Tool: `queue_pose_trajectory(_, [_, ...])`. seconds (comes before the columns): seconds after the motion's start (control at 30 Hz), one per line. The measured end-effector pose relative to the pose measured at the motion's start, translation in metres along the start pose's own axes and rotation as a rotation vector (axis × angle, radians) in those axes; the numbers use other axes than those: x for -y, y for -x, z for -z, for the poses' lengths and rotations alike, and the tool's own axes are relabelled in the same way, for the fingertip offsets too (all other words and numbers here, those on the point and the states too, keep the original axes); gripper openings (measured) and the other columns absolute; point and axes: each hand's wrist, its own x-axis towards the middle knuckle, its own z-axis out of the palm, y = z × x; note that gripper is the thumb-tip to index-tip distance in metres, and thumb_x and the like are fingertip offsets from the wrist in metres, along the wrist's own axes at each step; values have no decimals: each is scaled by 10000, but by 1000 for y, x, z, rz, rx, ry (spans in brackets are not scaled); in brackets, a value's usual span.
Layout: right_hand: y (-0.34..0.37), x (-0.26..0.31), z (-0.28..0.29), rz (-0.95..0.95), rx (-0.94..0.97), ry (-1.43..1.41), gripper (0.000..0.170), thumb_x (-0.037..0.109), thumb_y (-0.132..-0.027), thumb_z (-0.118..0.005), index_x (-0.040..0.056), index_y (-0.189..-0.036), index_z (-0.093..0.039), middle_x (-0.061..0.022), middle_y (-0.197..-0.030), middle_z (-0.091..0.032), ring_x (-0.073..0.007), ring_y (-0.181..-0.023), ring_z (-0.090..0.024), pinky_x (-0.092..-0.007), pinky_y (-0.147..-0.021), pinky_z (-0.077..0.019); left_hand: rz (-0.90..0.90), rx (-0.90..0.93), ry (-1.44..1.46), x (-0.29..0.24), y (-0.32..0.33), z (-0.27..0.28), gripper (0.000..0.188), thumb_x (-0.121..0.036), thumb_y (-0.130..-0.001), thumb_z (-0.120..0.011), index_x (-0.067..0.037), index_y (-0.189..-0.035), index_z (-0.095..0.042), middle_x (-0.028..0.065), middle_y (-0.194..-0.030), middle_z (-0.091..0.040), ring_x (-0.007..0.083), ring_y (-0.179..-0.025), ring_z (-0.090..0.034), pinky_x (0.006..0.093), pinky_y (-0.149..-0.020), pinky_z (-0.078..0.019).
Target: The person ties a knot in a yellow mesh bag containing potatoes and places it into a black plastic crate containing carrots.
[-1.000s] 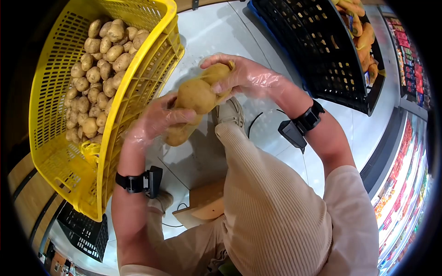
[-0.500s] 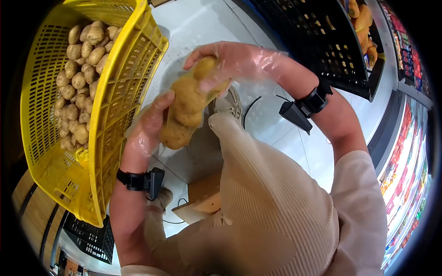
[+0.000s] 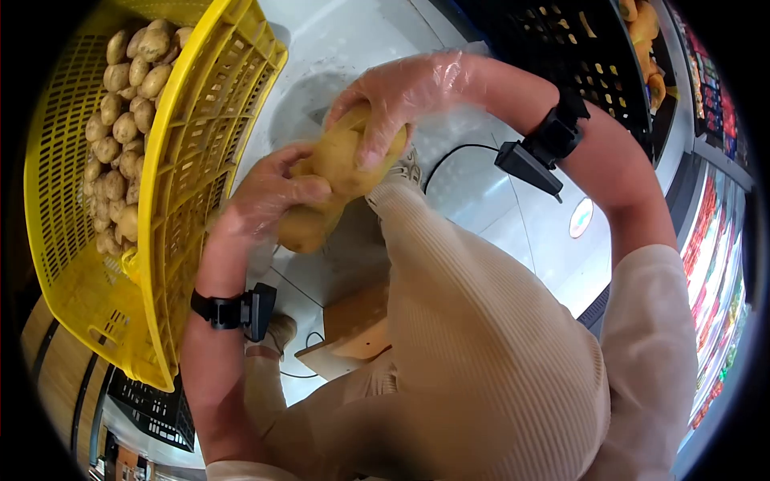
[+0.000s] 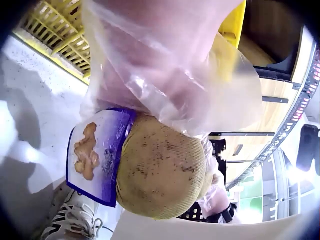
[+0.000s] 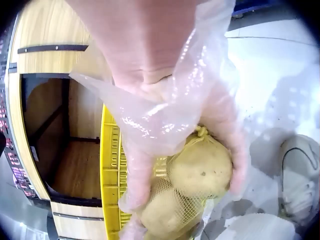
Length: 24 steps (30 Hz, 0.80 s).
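net bag of potatoes (image 3: 341,164) is being gripped by the left hand (image 3: 269,192) and right hand (image 3: 393,92), both half closed round it; seemingly it's being checked, steady support being needed next

Versus one second ago: your right hand (image 3: 395,90) sits higher, nearer top centre; yellow crate (image 3: 150,192) sits farther left.

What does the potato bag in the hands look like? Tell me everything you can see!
The bag is thin yellowish net, stretched over several potatoes, so it looks lumpy. One end is gathered into a knot by the right hand. A white label with purple edges and a brown, knobbly picture lies against it. The left hand and right hand hold it between them, slanting in the head view.
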Motion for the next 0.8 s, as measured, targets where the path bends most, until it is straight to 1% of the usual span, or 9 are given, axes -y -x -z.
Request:
queue_pose_trajectory(0.07, [-3, 7, -1, -39, 25, 81, 805, 379, -714, -887, 40, -1367, -560, -119, -1252, -628, -228, -1063, -633, -358, -827, -597, -5, 21, -79, 2, 3, -2, 763, -177, -737, -888, 19, -1378, -522, 104, -1208, -651, 186, -1071, -641, 338, -956, -523])
queue_pose_trajectory(0.17, [1, 34, -11, -115, 66, 260, 762, 407, -724, -856, 41, -1338, -591, -115, -1208, -663, -230, -1024, -649, -358, -819, -594, 7, 12, -129, 1, 9, -4, 711, -156, -756, -853, 20, -1366, -532, 102, -1194, -649, 180, -1068, -633, 330, -957, -515])
queue_pose_trajectory(0.27, [4, 52, -24, -171, -32, 407, 742, 445, -726, -820, 21, -1301, -618, -112, -1122, -694, -243, -987, -664, -356, -808, -577, -11, 26, -59, -3, 16, -5, 668, -165, -777, -822, 16, -1355, -540, 96, -1170, -646, 170, -1055, -628, 311, -948, -508])
queue_pose_trajectory(0.37, [4, 64, -27, -148, -89, 578, 648, 365, -742, -803, -11, -1246, -646, -143, -1066, -719, -246, -946, -693, -357, -855, -555, -62, 45, -38, 1, 20, -4, 638, -212, -808, -811, 19, -1339, -545, 83, -1154, -640, 153, -1045, -623, 294, -929, -505])
queue_pose_trajectory(0.47, [0, 61, -24, -72, -78, 494, 594, 327, -742, -818, -11, -1205, -661, -132, -1084, -720, -239, -962, -683, -356, -861, -535, -123, 133, 24, 5, 29, -3, 602, -271, -838, -807, 23, -1303, -562, 62, -1143, -635, 123, -1020, -611, 272, -909, -501])
queue_pose_trajectory(0.6, [-12, 51, -21, 8, -92, 340, 577, 270, -744, -844, 14, -1219, -641, -100, -1075, -699, -202, -971, -661, -329, -835, -537, -128, 150, 148, 16, 29, -4, 588, -335, -857, -804, 27, -1266, -585, 42, -1118, -641, 102, -992, -604, 262, -881, -500])
queue_pose_trajectory(0.67, [-9, 45, -25, 31, -99, 275, 582, 255, -748, -851, 26, -1235, -630, -84, -1067, -689, -182, -962, -652, -308, -812, -537, -123, 65, 6, 15, 27, -8, 581, -382, -863, -798, 24, -1234, -611, 27, -1059, -651, 97, -947, -601, 257, -856, -498])
queue_pose_trajectory(0.73, [-2, 50, -31, -57, -176, 180, 632, 266, -761, -853, 50, -1291, -587, -59, -1037, -664, -131, -898, -627, -254, -749, -522, -154, 60, -26, 19, 28, -7, 572, -383, -864, -797, 21, -1229, -619, 22, -1041, -655, 97, -933, -602, 257, -843, -499])
queue_pose_trajectory(0.8, [2, 49, -35, -25, -181, 158, 644, 262, -768, -847, 60, -1313, -571, -53, -1036, -658, -114, -881, -610, -240, -721, -508, -190, 43, -57, 20, 28, -4, 563, -384, -866, -795, 18, -1223, -626, 18, -1023, -658, 97, -919, -603, 257, -830, -500])
